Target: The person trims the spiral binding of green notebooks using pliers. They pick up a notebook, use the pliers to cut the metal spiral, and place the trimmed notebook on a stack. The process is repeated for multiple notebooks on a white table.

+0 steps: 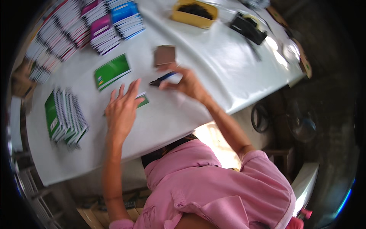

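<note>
My left hand (pixel 122 107) lies flat with fingers spread on a green booklet (pixel 143 100), mostly hidden beneath it, on the white table (pixel 213 65). My right hand (pixel 187 82) holds a dark pen with a blue barrel (pixel 162 79), its tip pointing left toward that booklet. A second green booklet (pixel 111 71) lies flat just beyond my left hand. A small brown square block (pixel 164 55) sits just beyond my right hand.
A stack of green booklets (pixel 65 115) lies fanned at the left. Rows of pink, blue and red booklets (pixel 91 26) fill the far left. A yellow tray (pixel 194 14) and a black object (pixel 248 27) sit at the far edge. A fan (pixel 301 120) stands on the floor to the right.
</note>
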The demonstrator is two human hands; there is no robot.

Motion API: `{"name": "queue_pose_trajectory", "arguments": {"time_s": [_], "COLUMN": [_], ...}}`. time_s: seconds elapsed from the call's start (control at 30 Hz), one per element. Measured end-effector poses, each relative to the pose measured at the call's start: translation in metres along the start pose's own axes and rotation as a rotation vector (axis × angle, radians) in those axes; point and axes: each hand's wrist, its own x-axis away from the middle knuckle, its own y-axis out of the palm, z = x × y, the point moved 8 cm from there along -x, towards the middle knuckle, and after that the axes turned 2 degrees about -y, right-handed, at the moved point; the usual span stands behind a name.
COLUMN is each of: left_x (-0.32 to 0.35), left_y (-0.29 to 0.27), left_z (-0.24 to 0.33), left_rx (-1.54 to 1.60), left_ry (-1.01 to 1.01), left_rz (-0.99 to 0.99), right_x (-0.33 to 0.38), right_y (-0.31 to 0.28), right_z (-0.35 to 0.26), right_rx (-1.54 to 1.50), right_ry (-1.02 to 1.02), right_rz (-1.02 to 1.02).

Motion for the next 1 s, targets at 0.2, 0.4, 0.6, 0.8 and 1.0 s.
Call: {"name": "queue_pose_trajectory", "arguments": {"time_s": [0.2,0.4,0.6,0.8,1.0], "left_x": [-0.022,-0.034,-0.038,-0.042,-0.051], "left_y": [0.015,0.014,0.012,0.016,0.011], "left_z": [0.026,0.035,0.037,0.047,0.037], "left_rx": [0.057,0.077,0.078,0.088,0.068], "left_ry": [0.049,0.085,0.016,0.022,-0.025], "left_rz": [-0.131,-0.051,-0.117,-0.243,-0.189], "right_x": [0.071,0.085,0.043,0.026,-0.009], "right_y": [-0.367,-0.409,-0.334,-0.306,-0.132], "right_z": [0.151,0.178,0.14,0.1,-0.023], "right_rx": [1.313,1.409,1.129,1.106,0.564], "right_ry": [0.372,0.579,0.3,0.09,-0.148], "right_rz": [0.746,0.473,0.306,0.278,0.02]}}
